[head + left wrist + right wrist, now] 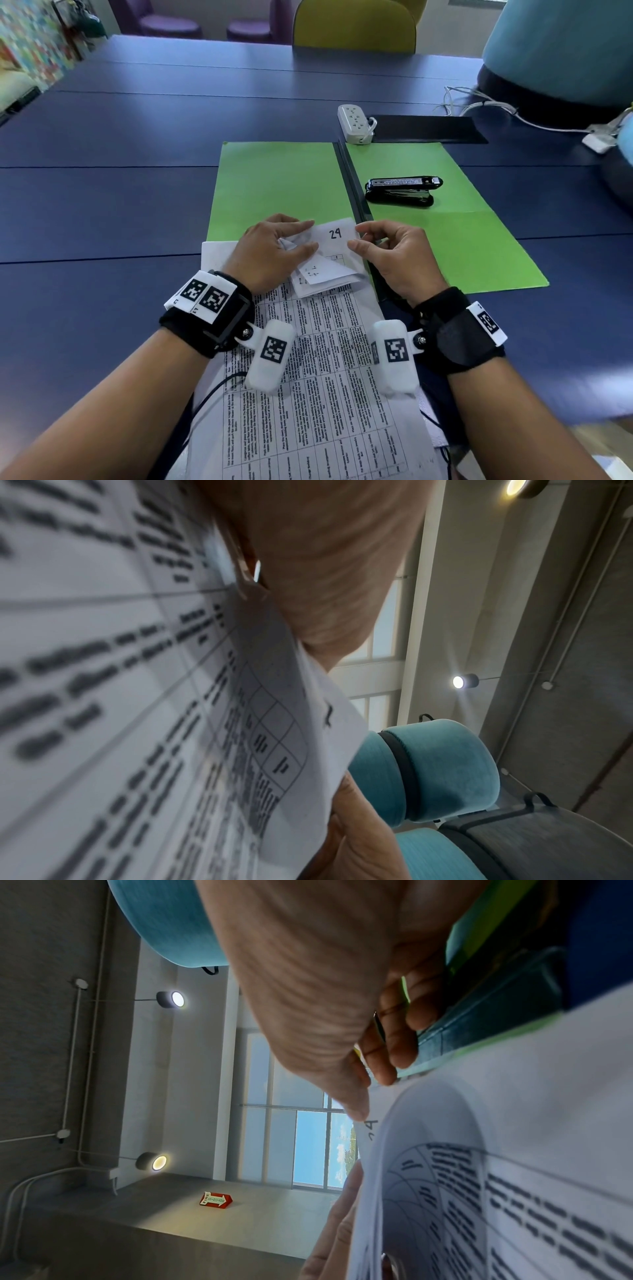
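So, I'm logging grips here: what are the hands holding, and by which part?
The printed sheets, by their turned-back top end: left hand pinches its left side, right hand its right.

The print on the sheets is too small to read from the head and blurred in the left wrist view, where paper hides the fingertips of the left grip. The right grip covers the near spine of the folder. The sheets' near end and the top of the chair are cut off by picture edges.
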The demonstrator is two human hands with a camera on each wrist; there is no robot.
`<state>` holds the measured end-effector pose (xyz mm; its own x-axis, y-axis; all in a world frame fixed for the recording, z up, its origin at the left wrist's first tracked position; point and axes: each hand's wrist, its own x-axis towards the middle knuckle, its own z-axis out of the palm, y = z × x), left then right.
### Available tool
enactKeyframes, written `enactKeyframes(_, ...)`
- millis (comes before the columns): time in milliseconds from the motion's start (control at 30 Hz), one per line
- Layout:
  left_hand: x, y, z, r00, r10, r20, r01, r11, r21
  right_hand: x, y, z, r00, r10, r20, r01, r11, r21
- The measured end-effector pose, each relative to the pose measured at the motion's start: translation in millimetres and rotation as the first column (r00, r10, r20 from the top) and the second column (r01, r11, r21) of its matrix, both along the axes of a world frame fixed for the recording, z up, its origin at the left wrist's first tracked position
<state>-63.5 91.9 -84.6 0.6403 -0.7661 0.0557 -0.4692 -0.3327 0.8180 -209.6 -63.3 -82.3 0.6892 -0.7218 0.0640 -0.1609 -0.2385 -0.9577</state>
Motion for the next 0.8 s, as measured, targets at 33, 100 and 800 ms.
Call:
enactKeyframes(33, 0, 0, 0, 1.000, -0.003, 0.003, 0.004, 1.000, -0.003, 0, 0, 0, 1.000, 0.000, 0.001, 0.000, 1.000, 0.003)
enactKeyframes(100, 1, 1, -1, 1.000, -0.011, 0.005, 0.011, 1.000, -0.012, 0, 0, 1, 1.000, 0.000, 0.004, 0.000, 1.000, 0.013)
enactKeyframes(800, 3, -1, -2, 0.999, 0.033, -0.004, -0.034, 0.999, -0.032, 1, -3, -3, 0.998, -0.043, 0.042, 0.043, 0.999, 0.008)
